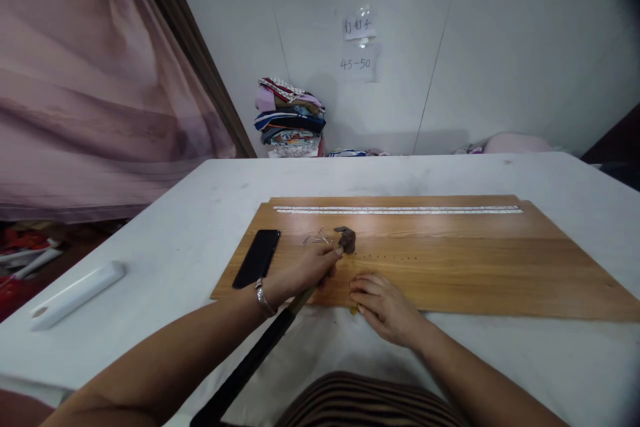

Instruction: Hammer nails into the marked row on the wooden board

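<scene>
A claw hammer slants across the near side of the wooden board, its black grip reaching back toward my body. My left hand is closed around its handle just below the metal head. Several loose nails lie on the board beyond that hand. A row of small dark dots, perhaps nail heads or holes, runs right from the hammer head. My right hand rests at the board's near edge, fingers slightly bent and apart, gripping nothing visible. A small yellow bit shows by its fingertips.
A black phone lies on the board's left end. Two white marked strips run along the far side. On the white table to the left lies a long white object. Folded cloths are stacked by the wall.
</scene>
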Tool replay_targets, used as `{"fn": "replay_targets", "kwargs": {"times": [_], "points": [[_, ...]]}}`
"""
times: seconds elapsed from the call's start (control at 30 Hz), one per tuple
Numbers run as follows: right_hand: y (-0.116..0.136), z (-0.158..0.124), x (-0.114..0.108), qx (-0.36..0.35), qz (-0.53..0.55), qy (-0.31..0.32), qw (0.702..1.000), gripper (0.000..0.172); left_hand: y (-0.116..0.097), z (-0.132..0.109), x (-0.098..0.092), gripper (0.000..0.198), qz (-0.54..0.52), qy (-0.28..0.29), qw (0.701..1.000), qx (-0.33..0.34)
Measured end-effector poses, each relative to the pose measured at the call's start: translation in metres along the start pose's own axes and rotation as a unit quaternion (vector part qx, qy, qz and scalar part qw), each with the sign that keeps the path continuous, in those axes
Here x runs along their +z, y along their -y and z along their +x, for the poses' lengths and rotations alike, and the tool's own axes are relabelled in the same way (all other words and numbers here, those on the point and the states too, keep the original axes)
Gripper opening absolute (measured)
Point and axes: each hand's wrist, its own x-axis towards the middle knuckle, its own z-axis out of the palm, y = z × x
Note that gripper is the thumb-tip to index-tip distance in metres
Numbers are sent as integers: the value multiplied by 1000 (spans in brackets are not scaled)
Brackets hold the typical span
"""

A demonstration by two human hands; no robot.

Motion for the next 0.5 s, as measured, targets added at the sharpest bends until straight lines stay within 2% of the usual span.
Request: {"fn": "replay_targets", "kwargs": {"times": [0.2, 0.5], "points": [[1, 1, -2, 0, -2, -1, 1000, 28, -7, -4, -2, 41, 14, -4, 1000, -1], [-2, -1, 1, 1, -8, 7, 1000, 30, -5, -4, 1, 40, 24, 3, 1000, -4]]}}
